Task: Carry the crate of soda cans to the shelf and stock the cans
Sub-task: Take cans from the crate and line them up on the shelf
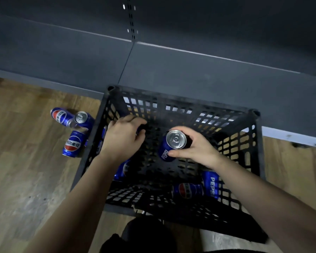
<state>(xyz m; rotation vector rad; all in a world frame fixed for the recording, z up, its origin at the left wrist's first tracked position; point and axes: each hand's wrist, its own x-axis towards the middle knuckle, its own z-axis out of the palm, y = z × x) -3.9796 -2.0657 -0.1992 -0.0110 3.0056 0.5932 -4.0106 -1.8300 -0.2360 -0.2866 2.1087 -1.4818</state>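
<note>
A black plastic crate (pixel 255 161) stands on the wood floor in front of a dark grey shelf (pixel 190 73). My right hand (pixel 199 148) grips a blue soda can (pixel 169 147) upright inside the crate, its silver top facing up. My left hand (pixel 123 137) reaches into the crate's left side with fingers curled over a can that is almost wholly hidden; only slivers of blue show. Three more cans lie on the crate's bottom: one under my left forearm (pixel 124 169) and two at the near right (pixel 187 190) (pixel 211 183).
Three cans sit on the floor left of the crate: two lying down (pixel 61 115) (pixel 73 143) and one upright (pixel 83 118). The bottom shelf board runs across the view behind the crate. A dark shape, probably my knee (pixel 146 234), is just below the crate.
</note>
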